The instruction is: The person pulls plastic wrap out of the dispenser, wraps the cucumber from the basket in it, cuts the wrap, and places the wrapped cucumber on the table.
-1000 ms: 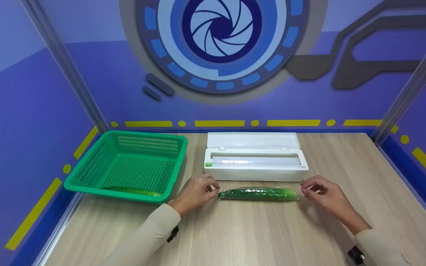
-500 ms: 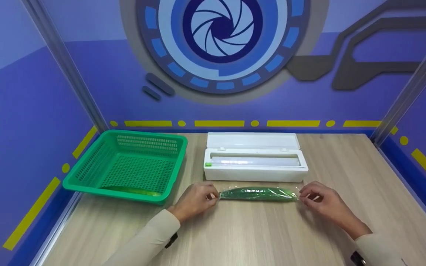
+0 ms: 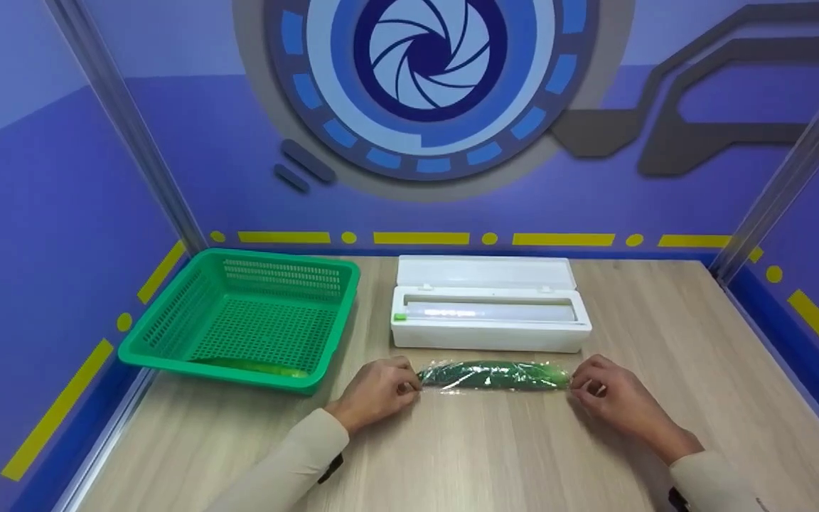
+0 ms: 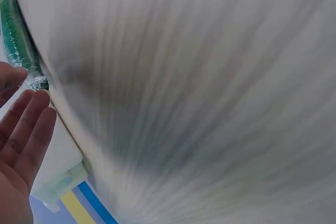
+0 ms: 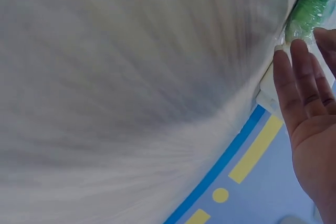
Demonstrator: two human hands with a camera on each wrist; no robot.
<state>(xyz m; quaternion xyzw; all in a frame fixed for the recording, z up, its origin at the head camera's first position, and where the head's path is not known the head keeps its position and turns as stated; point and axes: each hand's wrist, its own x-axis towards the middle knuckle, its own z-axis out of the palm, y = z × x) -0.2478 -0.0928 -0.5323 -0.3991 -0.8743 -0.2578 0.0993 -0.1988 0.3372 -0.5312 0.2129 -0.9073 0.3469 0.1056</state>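
A cucumber (image 3: 491, 375) wrapped in clear plastic wrap (image 3: 452, 387) lies crosswise on the table, its pale end to the right. My left hand (image 3: 381, 390) pinches the wrap at the dark left end, thumb against fingertips. At the other end my right hand (image 3: 614, 395) pinches the wrap in the same way. The left wrist view shows crinkled film gathered by the left fingertips (image 4: 41, 95). In the right wrist view, film bunches at the pale end of the cucumber (image 5: 307, 17), right at the thumb and fingertips.
Just behind the cucumber stands a white dispenser box (image 3: 491, 338), lid up, with a roll of film (image 3: 488, 311) inside. A green basket (image 3: 342, 320) holding another cucumber (image 3: 253, 367) sits to the left. Blue panels (image 3: 452, 213) enclose the table (image 3: 495, 455) at back and sides.
Both hands have come slightly toward me, the right one also a little leftward, so they are closer together. The wrapped cucumber has turned slightly, and a film edge shows along its near side.
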